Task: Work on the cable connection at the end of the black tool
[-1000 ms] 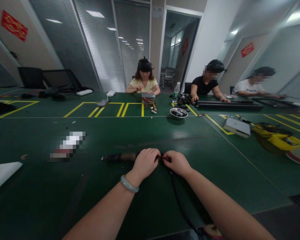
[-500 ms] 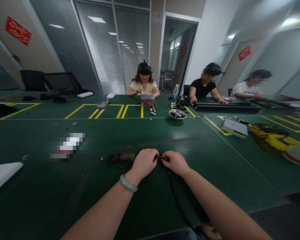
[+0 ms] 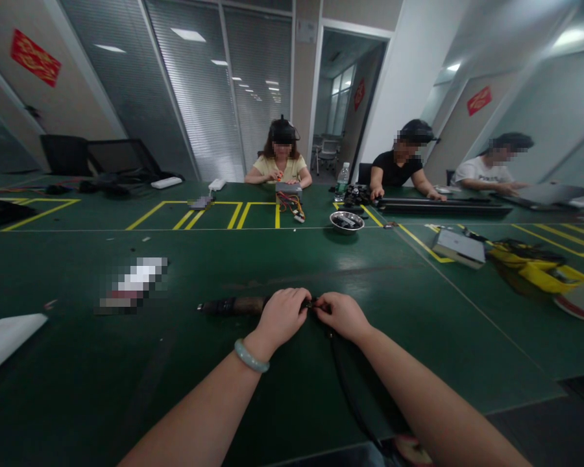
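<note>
A dark, cylindrical hand tool [image 3: 236, 306] with a short metal tip lies on the green table, its tip toward the left. My left hand [image 3: 286, 312] is closed over its right end, and the fingers cover that part. Just beside it, my right hand [image 3: 343, 316] pinches a small dark piece at the tool's end; the fingers hide most of it. The two hands' fingertips nearly meet there. From under my right hand a black cable [image 3: 343, 379] runs down to the table's near edge.
A steel bowl [image 3: 347, 222] of small dark parts stands beyond my hands. On the right are a silver box [image 3: 460, 248] and a yellow bag [image 3: 540, 266]. White objects lie at left. Several people sit across the table [image 3: 214, 383], one behind a wired metal box [image 3: 289, 189].
My hands stay almost in place, with slight finger movement at the small piece. Across the table at right, the person in white now has a laptop screen tilted differently.
</note>
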A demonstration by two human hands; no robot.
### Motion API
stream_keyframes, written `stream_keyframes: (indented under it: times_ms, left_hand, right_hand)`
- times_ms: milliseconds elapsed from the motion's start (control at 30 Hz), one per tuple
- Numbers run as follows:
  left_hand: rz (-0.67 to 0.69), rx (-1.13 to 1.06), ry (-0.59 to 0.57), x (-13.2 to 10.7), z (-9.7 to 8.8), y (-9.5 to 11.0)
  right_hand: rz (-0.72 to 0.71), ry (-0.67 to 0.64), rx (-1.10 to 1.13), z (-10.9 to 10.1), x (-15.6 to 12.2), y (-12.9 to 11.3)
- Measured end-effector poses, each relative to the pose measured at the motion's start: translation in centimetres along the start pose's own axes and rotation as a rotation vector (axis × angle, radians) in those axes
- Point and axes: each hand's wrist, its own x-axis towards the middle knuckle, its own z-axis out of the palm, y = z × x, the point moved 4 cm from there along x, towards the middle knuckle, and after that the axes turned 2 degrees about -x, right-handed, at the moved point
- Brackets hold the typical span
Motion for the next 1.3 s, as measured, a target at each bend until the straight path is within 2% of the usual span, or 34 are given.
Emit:
stream_keyframes:
  times_ms: [1300]
  left_hand:
    - [0.003,0.007,0.002,0.14,0.06,0.18]
  right_hand:
    - [-0.006,-0.012,-0.016,-0.07,0.07,0.15]
